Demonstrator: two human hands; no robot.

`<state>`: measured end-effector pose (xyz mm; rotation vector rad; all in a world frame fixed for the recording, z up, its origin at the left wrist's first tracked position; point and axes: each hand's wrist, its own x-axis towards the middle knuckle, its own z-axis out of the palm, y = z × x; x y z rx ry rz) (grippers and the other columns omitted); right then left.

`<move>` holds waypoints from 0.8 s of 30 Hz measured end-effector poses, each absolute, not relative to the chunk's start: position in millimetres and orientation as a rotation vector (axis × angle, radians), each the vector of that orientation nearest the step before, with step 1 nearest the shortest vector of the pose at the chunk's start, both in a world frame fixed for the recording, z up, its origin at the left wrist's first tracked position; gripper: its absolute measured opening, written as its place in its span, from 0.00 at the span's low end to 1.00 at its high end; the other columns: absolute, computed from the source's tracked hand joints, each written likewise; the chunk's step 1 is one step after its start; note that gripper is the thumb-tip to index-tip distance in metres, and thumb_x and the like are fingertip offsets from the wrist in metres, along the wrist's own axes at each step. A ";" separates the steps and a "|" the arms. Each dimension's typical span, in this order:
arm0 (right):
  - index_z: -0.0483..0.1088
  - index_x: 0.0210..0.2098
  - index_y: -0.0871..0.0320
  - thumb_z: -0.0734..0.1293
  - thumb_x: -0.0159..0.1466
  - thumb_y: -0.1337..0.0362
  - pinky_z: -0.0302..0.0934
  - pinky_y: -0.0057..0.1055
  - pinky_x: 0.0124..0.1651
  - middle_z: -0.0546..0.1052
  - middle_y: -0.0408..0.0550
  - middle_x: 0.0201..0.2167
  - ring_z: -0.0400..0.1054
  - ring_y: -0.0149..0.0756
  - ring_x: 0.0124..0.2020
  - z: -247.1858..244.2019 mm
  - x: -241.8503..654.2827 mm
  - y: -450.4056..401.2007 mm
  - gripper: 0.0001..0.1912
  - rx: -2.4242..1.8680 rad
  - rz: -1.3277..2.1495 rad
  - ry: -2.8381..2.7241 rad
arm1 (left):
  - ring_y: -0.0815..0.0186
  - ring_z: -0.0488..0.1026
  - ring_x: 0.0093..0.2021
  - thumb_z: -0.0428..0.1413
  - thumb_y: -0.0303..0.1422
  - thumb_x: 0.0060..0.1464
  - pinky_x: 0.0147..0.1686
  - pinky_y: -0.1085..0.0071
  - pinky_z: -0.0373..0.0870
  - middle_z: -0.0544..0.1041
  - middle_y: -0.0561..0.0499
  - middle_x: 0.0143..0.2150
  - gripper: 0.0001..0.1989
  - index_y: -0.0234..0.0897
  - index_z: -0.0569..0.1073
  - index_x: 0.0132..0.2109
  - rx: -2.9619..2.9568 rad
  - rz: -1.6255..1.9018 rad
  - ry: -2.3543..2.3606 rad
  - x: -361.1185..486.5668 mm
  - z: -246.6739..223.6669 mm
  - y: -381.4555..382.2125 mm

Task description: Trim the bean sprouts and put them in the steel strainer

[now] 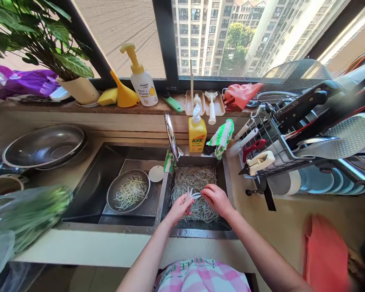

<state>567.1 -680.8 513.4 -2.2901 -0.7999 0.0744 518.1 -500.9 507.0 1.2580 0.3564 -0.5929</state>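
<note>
Many thin pale sprouts (194, 178) fill the right sink basin. Above them my left hand (181, 207) is closed on a few sprouts whose ends stick up between the fingers. Close beside it, my right hand (215, 198) has its fingertips pinched on the other end of the pale strands, at the right. A round metal pan (110, 198) with a smaller heap of sprouts (130, 192) rests in the left basin. Next to that pan lies a white round disc (156, 173).
A chrome faucet (171, 136) rises between the basins, with a yellow AXE bottle (197, 136) behind. A dish rack (280, 146) with knives and utensils stands right. Bagged greens (39, 215) and a frying pan (45, 146) are left. A red cloth (325, 255) lies lower right.
</note>
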 end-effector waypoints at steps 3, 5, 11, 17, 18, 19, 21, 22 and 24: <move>0.69 0.33 0.55 0.57 0.60 0.67 0.56 0.31 0.40 0.70 0.49 0.33 0.62 0.35 0.36 511.6 564.9 -678.8 0.09 -2.272 0.078 -0.786 | 0.78 0.48 0.16 0.53 0.48 0.43 0.21 0.76 0.59 0.52 0.62 0.16 0.18 0.35 0.63 0.28 1.264 -0.592 0.353 516.8 507.3 -503.0; 0.68 0.30 0.56 0.58 0.58 0.68 0.56 0.31 0.40 0.70 0.48 0.31 0.61 0.35 0.35 507.9 563.5 -675.6 0.08 -2.232 0.070 -0.696 | 0.78 0.47 0.17 0.53 0.48 0.42 0.21 0.77 0.59 0.51 0.62 0.16 0.18 0.36 0.63 0.28 1.259 -0.589 0.354 515.8 506.9 -504.6; 0.66 0.28 0.59 0.57 0.57 0.64 0.56 0.26 0.30 0.68 0.45 0.25 0.60 0.31 0.27 497.6 565.6 -670.2 0.07 -1.973 0.150 -0.198 | 0.78 0.47 0.16 0.53 0.48 0.43 0.22 0.77 0.59 0.52 0.62 0.16 0.18 0.36 0.63 0.29 1.252 -0.565 0.343 514.5 504.5 -504.0; 0.67 0.30 0.59 0.60 0.56 0.59 0.56 0.25 0.29 0.70 0.43 0.25 0.62 0.30 0.25 496.8 563.3 -678.1 0.09 -1.836 0.461 -0.249 | 0.78 0.47 0.16 0.52 0.48 0.44 0.22 0.77 0.60 0.52 0.62 0.16 0.18 0.36 0.63 0.30 1.268 -0.546 0.369 517.5 504.2 -500.1; 0.68 0.29 0.59 0.60 0.55 0.60 0.56 0.25 0.28 0.70 0.43 0.24 0.61 0.29 0.25 496.2 562.0 -678.1 0.09 -1.852 0.465 -0.249 | 0.78 0.48 0.16 0.52 0.48 0.44 0.22 0.77 0.60 0.52 0.62 0.16 0.18 0.36 0.63 0.30 1.273 -0.543 0.365 518.0 504.7 -500.5; 0.68 0.28 0.59 0.60 0.55 0.61 0.55 0.24 0.26 0.69 0.43 0.23 0.60 0.29 0.23 495.3 560.8 -677.5 0.08 -1.877 0.457 -0.245 | 0.78 0.48 0.16 0.52 0.48 0.44 0.22 0.77 0.60 0.53 0.62 0.17 0.18 0.35 0.63 0.30 1.279 -0.542 0.362 518.4 505.2 -501.2; 0.67 0.25 0.58 0.60 0.54 0.62 0.51 0.23 0.23 0.67 0.41 0.19 0.57 0.27 0.20 492.7 559.3 -675.0 0.08 -1.935 0.418 -0.239 | 0.78 0.49 0.16 0.53 0.48 0.43 0.21 0.77 0.60 0.55 0.61 0.17 0.19 0.35 0.63 0.29 1.292 -0.545 0.362 518.8 506.2 -503.2; 0.67 0.23 0.58 0.60 0.54 0.63 0.50 0.23 0.22 0.65 0.40 0.17 0.56 0.27 0.19 491.4 559.3 -673.4 0.07 -1.955 0.391 -0.226 | 0.79 0.49 0.16 0.53 0.48 0.42 0.21 0.77 0.59 0.55 0.61 0.18 0.19 0.35 0.63 0.29 1.297 -0.546 0.363 518.7 506.4 -504.4; 0.65 0.22 0.58 0.60 0.53 0.64 0.50 0.23 0.21 0.63 0.39 0.16 0.54 0.26 0.18 489.3 560.8 -670.5 0.07 -1.939 0.330 -0.139 | 0.79 0.50 0.17 0.53 0.48 0.43 0.21 0.78 0.59 0.57 0.60 0.19 0.18 0.36 0.63 0.30 1.308 -0.535 0.362 518.3 506.2 -506.3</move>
